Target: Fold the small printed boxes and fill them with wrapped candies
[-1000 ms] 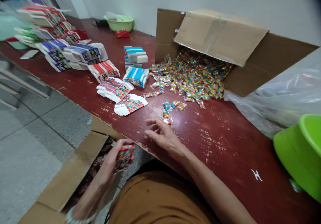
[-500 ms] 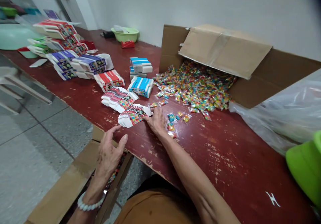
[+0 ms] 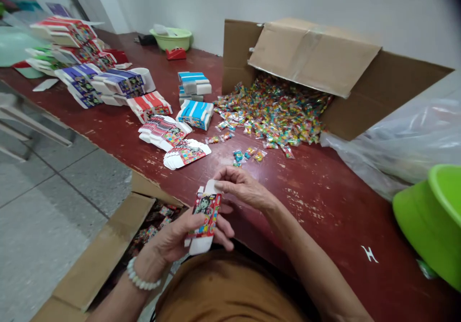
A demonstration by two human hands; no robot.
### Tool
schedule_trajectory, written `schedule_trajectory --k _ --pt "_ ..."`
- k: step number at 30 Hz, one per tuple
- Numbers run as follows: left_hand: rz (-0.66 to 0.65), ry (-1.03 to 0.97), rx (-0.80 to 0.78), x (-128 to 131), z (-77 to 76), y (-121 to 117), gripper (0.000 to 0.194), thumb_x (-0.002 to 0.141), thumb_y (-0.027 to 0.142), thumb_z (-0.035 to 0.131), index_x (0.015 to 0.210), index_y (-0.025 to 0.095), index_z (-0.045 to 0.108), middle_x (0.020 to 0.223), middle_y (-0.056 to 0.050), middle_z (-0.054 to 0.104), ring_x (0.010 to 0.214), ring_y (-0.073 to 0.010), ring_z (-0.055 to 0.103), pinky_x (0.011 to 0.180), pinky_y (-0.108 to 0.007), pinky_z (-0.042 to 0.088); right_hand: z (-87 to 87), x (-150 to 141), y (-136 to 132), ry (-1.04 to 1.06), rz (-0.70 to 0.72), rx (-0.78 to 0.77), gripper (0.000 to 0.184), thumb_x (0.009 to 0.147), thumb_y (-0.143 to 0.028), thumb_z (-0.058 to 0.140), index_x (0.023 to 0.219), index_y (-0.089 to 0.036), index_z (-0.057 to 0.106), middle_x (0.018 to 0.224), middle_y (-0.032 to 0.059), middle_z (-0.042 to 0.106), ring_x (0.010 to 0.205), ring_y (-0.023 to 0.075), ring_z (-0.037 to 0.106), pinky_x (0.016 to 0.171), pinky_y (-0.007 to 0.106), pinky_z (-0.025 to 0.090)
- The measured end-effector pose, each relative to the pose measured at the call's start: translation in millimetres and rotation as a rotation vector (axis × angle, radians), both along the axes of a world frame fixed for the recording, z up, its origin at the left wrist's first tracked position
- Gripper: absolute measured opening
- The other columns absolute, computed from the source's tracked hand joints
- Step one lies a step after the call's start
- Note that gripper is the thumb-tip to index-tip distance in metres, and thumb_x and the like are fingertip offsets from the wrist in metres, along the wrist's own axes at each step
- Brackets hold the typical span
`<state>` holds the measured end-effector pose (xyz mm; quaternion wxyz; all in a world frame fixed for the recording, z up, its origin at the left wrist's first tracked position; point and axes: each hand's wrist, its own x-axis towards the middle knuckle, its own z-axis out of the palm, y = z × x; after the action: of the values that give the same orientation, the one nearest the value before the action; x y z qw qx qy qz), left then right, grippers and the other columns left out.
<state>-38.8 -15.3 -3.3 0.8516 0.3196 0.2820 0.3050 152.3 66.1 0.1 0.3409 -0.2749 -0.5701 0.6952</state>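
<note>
My left hand [image 3: 183, 230] is closed around a small printed carton [image 3: 206, 211], red with a cartoon figure, its white end flaps sticking out. The thumb lies on the printed face and the fingers wrap behind. At the carton's upper flap, my right hand [image 3: 239, 185] pinches the white cardboard between thumb and fingertips. Beyond my hands, a fanned stack of flat cartons [image 3: 190, 154] lies on the table, with another flat stack [image 3: 167, 132] behind it. A few wrapped candies [image 3: 248, 154] lie just past my right hand.
A cardboard box [image 3: 313, 55] on its side spills a heap of wrapped candies [image 3: 270, 110] over the red table [image 3: 306, 216]. Banded carton bundles [image 3: 118, 81] stand at the left. Below the edge sits an open box [image 3: 104, 250]. A green tub [image 3: 428, 226] is at right.
My right hand has come back from the fanned stack with one carton. My left hand, which was open and holding nothing, now grips that carton. The view has shifted slightly.
</note>
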Motion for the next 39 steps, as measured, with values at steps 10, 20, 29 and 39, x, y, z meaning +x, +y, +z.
schedule_trajectory --k 10,20,29,39 --pt "0.084 0.121 0.020 23.8 6.6 -12.1 0.035 0.071 0.040 0.082 0.092 0.014 0.071 0.064 -0.003 0.071 0.064 -0.0233 0.074 0.079 -0.037 0.056 5.0 10.6 -23.0 0.064 -0.091 -0.011 0.025 0.083 -0.041 0.072 0.096 -0.020 0.066 0.090 -0.0002 0.066 0.077 0.0104 0.059 0.076 0.025 0.048" --pt "0.382 0.289 0.066 39.7 -6.6 -1.6 0.032 0.067 0.036 0.086 0.085 0.015 0.070 0.074 -0.005 0.075 0.067 -0.0192 0.071 0.066 -0.028 0.057 -2.7 4.7 -52.1 -0.036 -0.156 -0.127 0.027 0.086 -0.045 0.063 0.088 -0.018 0.062 0.059 -0.0043 0.055 0.045 0.0094 0.048 0.047 0.023 0.039" --pt "0.824 0.479 0.365 45.8 -15.5 -10.4 0.065 0.072 0.033 0.082 0.122 0.026 0.041 0.093 -0.002 0.075 0.075 -0.0181 0.074 0.067 -0.028 0.059 -11.8 -0.7 -52.8 -0.209 -0.543 0.059 0.030 0.085 -0.035 0.062 0.111 -0.021 0.059 0.082 0.0003 0.067 0.069 0.0136 0.059 0.063 0.025 0.046" --pt "0.663 0.549 0.347 33.7 3.6 -2.9 0.023 0.073 0.032 0.079 0.088 0.020 0.066 0.076 0.001 0.069 0.069 -0.0149 0.062 0.066 -0.023 0.051 -17.4 2.3 -48.2 -0.071 -0.439 -0.076 0.023 0.076 -0.039 0.074 0.074 -0.017 0.066 0.070 0.0003 0.064 0.064 0.0123 0.055 0.065 0.026 0.045"
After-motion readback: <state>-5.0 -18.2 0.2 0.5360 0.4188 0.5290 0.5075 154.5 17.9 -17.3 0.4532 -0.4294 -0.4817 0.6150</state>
